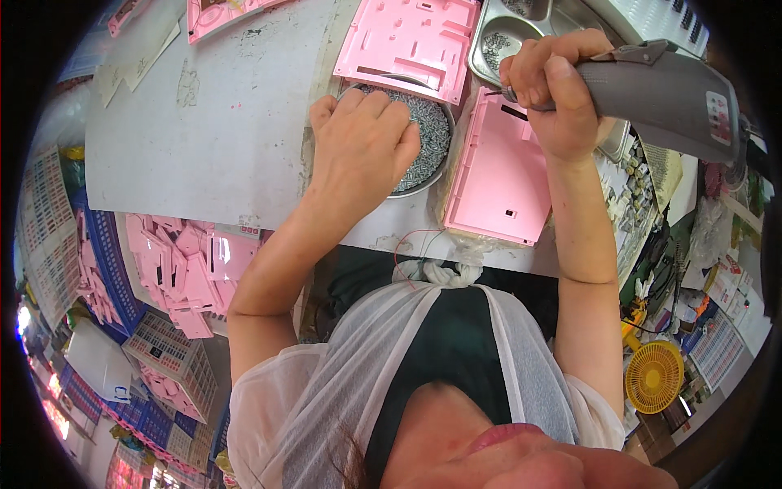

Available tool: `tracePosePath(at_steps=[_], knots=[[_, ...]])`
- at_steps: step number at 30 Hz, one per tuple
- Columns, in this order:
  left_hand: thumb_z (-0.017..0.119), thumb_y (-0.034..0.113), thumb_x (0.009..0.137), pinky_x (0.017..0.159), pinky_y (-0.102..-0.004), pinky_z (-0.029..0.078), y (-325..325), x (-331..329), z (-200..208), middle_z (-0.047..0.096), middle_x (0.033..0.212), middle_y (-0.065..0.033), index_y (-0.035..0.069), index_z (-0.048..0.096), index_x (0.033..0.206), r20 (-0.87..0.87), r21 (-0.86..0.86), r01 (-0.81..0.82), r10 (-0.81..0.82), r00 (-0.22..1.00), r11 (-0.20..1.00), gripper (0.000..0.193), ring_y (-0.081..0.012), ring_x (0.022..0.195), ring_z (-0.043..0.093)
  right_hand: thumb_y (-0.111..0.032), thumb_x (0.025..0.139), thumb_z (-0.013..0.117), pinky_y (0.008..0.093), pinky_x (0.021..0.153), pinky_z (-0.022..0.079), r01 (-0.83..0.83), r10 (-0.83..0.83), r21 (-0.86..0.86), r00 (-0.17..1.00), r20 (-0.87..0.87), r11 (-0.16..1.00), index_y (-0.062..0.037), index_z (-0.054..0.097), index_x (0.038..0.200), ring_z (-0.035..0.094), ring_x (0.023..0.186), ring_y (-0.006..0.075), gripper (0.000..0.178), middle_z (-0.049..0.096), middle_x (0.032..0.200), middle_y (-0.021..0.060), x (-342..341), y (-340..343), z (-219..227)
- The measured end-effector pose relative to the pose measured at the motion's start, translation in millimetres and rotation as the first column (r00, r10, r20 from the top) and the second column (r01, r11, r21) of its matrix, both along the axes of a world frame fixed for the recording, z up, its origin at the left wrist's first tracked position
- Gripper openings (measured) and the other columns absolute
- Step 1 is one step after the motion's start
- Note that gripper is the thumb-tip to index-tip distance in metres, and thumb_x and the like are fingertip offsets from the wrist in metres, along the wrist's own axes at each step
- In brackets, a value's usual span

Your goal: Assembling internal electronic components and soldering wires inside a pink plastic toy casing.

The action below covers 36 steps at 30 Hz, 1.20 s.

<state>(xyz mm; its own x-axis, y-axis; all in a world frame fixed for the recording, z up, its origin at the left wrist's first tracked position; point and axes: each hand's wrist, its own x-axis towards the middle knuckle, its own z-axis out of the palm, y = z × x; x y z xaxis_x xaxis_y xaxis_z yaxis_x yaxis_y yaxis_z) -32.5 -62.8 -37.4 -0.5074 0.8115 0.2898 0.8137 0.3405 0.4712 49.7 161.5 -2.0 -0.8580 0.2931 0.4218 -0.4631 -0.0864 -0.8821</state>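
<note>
A grey electric screwdriver (664,98) is gripped in my right hand (562,98), with its body lying off to the right. Its front end points left, above the top of a smooth pink plastic panel (501,183) at the table's near edge. My left hand (362,151) is closed, knuckles up, over the left part of a round metal bowl of small silvery screws (423,138). Whatever its fingers may hold is hidden beneath them. Another pink panel (399,41), showing ribs and slots, overlaps the bowl's far rim.
A metal compartment tray (479,65) with small parts stands at the far right. Crates and piles of pink plastic parts (183,265) are at the left. Small metal pieces (631,200) lie on the right. A yellow fan (654,376) stands at the lower right.
</note>
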Motion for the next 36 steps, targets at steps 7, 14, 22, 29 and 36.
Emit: tracePosePath(at_steps=[7,14,22,29,36], knots=[[0.077,0.019,0.080,0.081,-0.0407,0.031,13,14,13,0.065,0.088,0.0038,0.016,0.066,0.083,0.017,0.178,0.085,-0.090,0.996,0.980,0.012,-0.0199,0.085,0.058,-0.019,0.097,0.054,0.0349,0.060,0.042,0.045,-0.043,-0.036,0.998,0.040,0.998,-0.0068,0.052,0.105,0.039,0.056,0.0127,0.015,0.042,0.062,0.0006,0,-18,29],[0.078,0.018,0.077,0.083,-0.0428,0.032,23,28,7,0.063,0.079,0.0041,0.017,0.069,0.085,0.145,0.306,0.101,-0.151,0.978,0.947,0.012,-0.0173,0.082,0.059,-0.029,0.097,0.054,0.0340,0.059,0.043,-0.179,0.179,-0.004,0.983,-0.042,0.984,-0.0101,0.048,0.111,0.043,0.055,0.0130,0.025,0.045,0.061,-0.0012,30,-33,56],[0.081,0.020,0.074,0.086,-0.0443,0.032,16,25,14,0.064,0.087,0.0030,0.016,0.070,0.086,0.029,0.229,0.055,-0.063,0.998,0.972,0.017,-0.0189,0.090,0.059,-0.026,0.097,0.059,0.0325,0.054,0.039,-0.118,0.118,-0.057,0.993,-0.004,0.991,-0.0090,0.048,0.105,0.043,0.054,0.0126,0.022,0.044,0.060,-0.0001,32,-47,46],[0.077,0.020,0.080,0.091,-0.0506,0.032,-1,17,-2,0.058,0.091,0.0009,0.015,0.070,0.090,-0.009,-0.058,0.084,-0.085,0.996,0.995,0.013,-0.0233,0.095,0.055,-0.016,0.094,0.064,0.0314,0.050,0.039,-0.001,-0.034,0.238,0.989,0.145,0.971,-0.0056,0.046,0.093,0.041,0.049,0.0120,0.021,0.046,0.059,0.0045,27,-44,20],[0.075,0.020,0.083,0.086,-0.0465,0.032,3,15,1,0.057,0.087,0.0008,0.015,0.065,0.085,-0.043,-0.035,0.018,-0.019,0.999,0.999,0.011,-0.0237,0.091,0.055,-0.018,0.094,0.066,0.0321,0.051,0.039,-0.029,-0.007,0.217,0.986,0.165,0.976,-0.0062,0.046,0.093,0.041,0.050,0.0124,0.023,0.046,0.059,0.0043,26,-44,15]])
